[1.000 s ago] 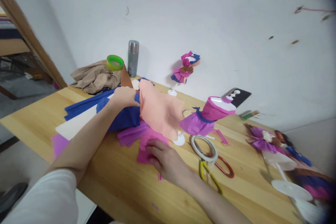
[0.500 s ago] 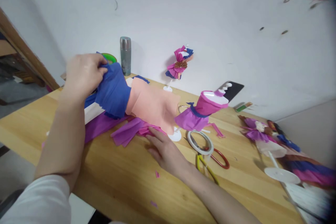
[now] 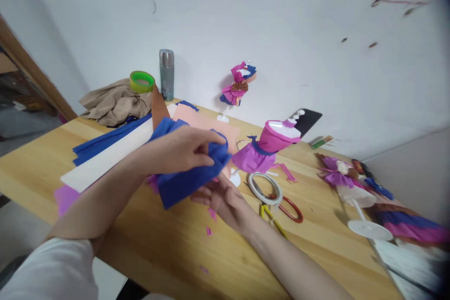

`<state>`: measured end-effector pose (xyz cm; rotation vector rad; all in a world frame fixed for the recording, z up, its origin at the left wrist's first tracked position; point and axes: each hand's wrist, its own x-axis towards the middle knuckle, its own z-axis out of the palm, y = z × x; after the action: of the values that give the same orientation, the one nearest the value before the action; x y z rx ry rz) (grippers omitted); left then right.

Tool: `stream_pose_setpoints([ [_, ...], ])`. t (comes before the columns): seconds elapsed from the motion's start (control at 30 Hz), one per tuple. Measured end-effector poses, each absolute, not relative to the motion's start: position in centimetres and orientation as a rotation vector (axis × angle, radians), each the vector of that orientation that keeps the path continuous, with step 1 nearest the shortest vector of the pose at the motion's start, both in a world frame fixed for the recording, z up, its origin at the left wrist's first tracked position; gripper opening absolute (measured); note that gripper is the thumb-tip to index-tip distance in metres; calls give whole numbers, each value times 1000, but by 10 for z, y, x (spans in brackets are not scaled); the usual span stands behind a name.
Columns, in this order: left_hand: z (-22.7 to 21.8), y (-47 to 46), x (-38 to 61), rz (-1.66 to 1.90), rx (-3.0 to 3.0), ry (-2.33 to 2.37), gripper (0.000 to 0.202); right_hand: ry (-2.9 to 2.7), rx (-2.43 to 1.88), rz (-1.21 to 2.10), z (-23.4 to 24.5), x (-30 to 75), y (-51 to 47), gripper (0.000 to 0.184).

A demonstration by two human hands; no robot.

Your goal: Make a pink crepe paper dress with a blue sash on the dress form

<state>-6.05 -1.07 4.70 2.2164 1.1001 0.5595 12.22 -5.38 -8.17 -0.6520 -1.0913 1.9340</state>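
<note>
My left hand (image 3: 193, 147) pinches a sheet of blue crepe paper (image 3: 190, 180) by its right end, holding it over the other sheets. Palm turned up, my right hand (image 3: 227, 199) lies by the lower right edge of the blue paper; its fingers are loosely stretched and partly hidden, with nothing seen gripped. Behind the blue paper are a peach sheet (image 3: 211, 119) and a brown sheet (image 3: 159, 105). A small dress form (image 3: 269, 145) in a pink and purple paper dress with a blue waistband stands to the right of my hands.
Right of my right hand lie a roll of white tape (image 3: 251, 187), red-handled scissors (image 3: 293, 211) and a yellow-handled tool (image 3: 274, 222). A thermos (image 3: 167, 75), green tape (image 3: 142, 79) and brown cloth (image 3: 116, 101) stand at the back left. Another decorated form (image 3: 239, 86) is by the wall.
My left hand has brought the blue crepe paper rightward and down, off the left side of the pile. The brown sheet and cloth now show. My right hand has turned palm up.
</note>
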Motion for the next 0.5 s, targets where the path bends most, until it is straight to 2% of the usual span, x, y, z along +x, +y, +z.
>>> stream_pose_setpoints([
  [0.1, 32, 1, -49, 425, 2163, 920, 40, -934, -830, 1831, -84, 119, -52, 37],
  [0.17, 30, 16, -59, 425, 2168, 1104, 38, -887, -923, 1764, -88, 118, -49, 23],
  [0.23, 31, 36, -81, 382, 2259, 1546, 30, -873, -943, 1742, -92, 117, -45, 19],
  [0.3, 30, 55, -108, 61, 2278, 2006, 33, -871, -956, 1729, -94, 116, -44, 17],
  [0.4, 17, 78, -139, -195, 2124, 2061, 34, -902, -973, 1723, -96, 114, -45, 11],
  [0.5, 1, 88, -146, -298, 2090, 1928, 29, -951, -991, 1726, -100, 114, -48, 15],
])
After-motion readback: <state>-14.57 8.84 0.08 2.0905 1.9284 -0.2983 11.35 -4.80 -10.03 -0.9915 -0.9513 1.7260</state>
